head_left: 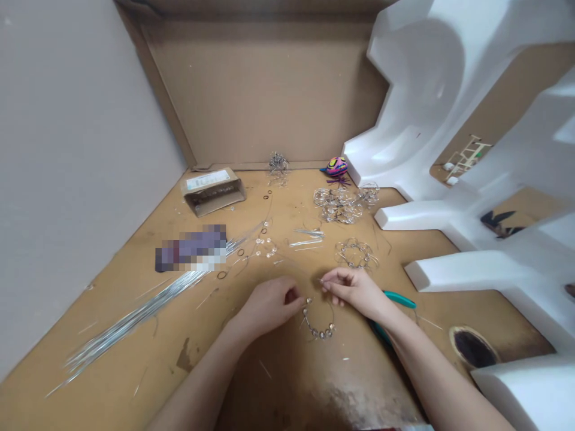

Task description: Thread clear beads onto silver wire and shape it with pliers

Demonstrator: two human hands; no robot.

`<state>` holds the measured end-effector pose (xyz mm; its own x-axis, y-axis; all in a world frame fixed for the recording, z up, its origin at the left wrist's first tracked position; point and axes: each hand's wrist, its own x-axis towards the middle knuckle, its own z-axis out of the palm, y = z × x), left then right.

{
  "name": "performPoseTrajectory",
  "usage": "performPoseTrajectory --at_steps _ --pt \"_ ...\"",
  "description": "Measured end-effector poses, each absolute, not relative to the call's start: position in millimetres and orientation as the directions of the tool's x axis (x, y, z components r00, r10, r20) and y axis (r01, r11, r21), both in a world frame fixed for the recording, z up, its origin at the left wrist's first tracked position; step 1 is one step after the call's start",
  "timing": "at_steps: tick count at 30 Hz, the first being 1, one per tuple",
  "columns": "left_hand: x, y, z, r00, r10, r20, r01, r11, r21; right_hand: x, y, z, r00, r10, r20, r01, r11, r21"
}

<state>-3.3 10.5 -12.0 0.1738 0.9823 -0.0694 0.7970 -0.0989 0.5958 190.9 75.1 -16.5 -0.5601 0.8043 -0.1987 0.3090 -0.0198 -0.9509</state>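
Between my hands hangs or lies a partly beaded wire loop, with clear beads along its lower and left side. My left hand is closed in a pinch at the loop's upper left end, beside a bead. My right hand pinches a thin, shiny bit at the fingertips, too small to name, above the loop's bare right side. A ring of beads and bent wires lies just beyond the right hand. Teal-handled pliers are partly hidden under my right forearm.
Loose clear beads and short cut wires lie ahead. A long bundle of wires stretches left. Finished-looking wire clusters, a small open box and a colourful object stand farther back. White moulded foam borders the right.
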Motion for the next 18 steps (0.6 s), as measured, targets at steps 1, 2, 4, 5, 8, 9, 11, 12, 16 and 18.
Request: performPoseTrajectory --at_steps 1,2,4,5,8,9,11,12,16,18 --pt "-4 9 -12 0.184 0.978 -0.098 0.815 -0.096 0.571 191 75 -17 -0.566 0.800 -0.197 0.320 -0.007 -0.947" --pt "-4 8 -13 0.199 0.973 -0.116 0.827 -0.103 0.552 191 75 -17 -0.576 0.794 -0.194 0.325 0.005 -0.946" --pt "-2 7 -15 0.225 0.966 -0.128 0.843 -0.127 0.523 190 74 -17 -0.600 0.781 -0.173 0.317 0.034 -0.948" --pt "0 6 -16 0.230 0.965 -0.130 0.849 -0.133 0.511 190 74 -17 -0.613 0.774 -0.159 0.310 0.051 -0.949" --pt "5 7 -19 0.219 0.966 -0.137 0.856 -0.122 0.502 190 73 -16 -0.640 0.757 -0.134 0.310 0.095 -0.946" --pt "6 7 -19 0.209 0.969 -0.130 0.850 -0.114 0.513 191 73 -16 -0.646 0.752 -0.132 0.317 0.107 -0.942" --pt "7 8 -18 0.180 0.979 -0.094 0.819 -0.096 0.566 193 72 -16 -0.665 0.736 -0.126 0.324 0.132 -0.937" --pt "8 9 -17 0.171 0.983 -0.071 0.788 -0.093 0.608 194 72 -15 -0.676 0.727 -0.122 0.324 0.144 -0.935" --pt "7 11 -18 0.162 0.987 -0.023 0.587 -0.077 0.806 197 73 -13 -0.696 0.713 -0.084 0.321 0.205 -0.924" --pt "8 13 -20 0.157 0.987 -0.034 0.473 -0.045 0.880 199 73 -12 -0.691 0.721 -0.038 0.326 0.265 -0.908"
